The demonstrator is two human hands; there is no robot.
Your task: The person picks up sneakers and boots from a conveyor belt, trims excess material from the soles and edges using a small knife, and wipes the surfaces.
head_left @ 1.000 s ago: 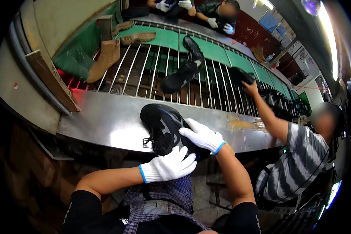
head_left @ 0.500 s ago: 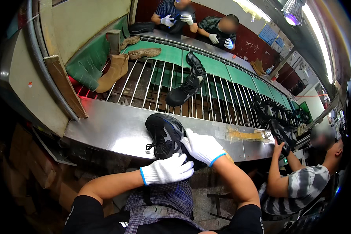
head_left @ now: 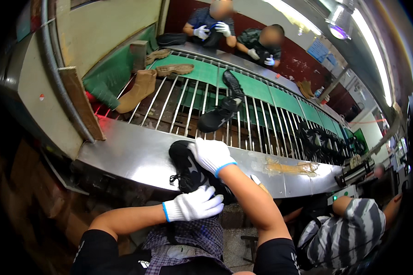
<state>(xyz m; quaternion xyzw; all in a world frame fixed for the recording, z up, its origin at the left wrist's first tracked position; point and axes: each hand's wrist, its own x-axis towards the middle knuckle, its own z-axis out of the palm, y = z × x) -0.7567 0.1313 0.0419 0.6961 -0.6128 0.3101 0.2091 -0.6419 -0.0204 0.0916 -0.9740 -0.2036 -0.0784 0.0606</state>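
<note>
A black sneaker (head_left: 183, 167) with grey side markings and dark laces rests with its toe on the metal ledge (head_left: 119, 149), its heel end toward my body. My left hand (head_left: 195, 205), in a white knit glove with a blue cuff, holds the heel end, its fingers lying over that part of the shoe. Similarly gloved, my right hand (head_left: 211, 155) is closed against the toe's right side, fingertips partly hidden. Beyond them, on the conveyor's metal rods (head_left: 188, 110), lies another black sneaker (head_left: 217, 115) with a dark sole (head_left: 232, 82) beside it.
A tan boot (head_left: 138, 91) and a tan sole (head_left: 175, 69) stand at the far left. Several black shoes (head_left: 323, 142) sit on the right of the conveyor. Two gloved people work across it; a person in a striped shirt (head_left: 348, 233) is at my right. Yellowish tape (head_left: 291, 167) covers part of the ledge.
My right hand has moved up and left, from the shoe's side toward its toe. My left hand stays near the heel. The person at right has leaned away, the shoe they held no longer visible.
</note>
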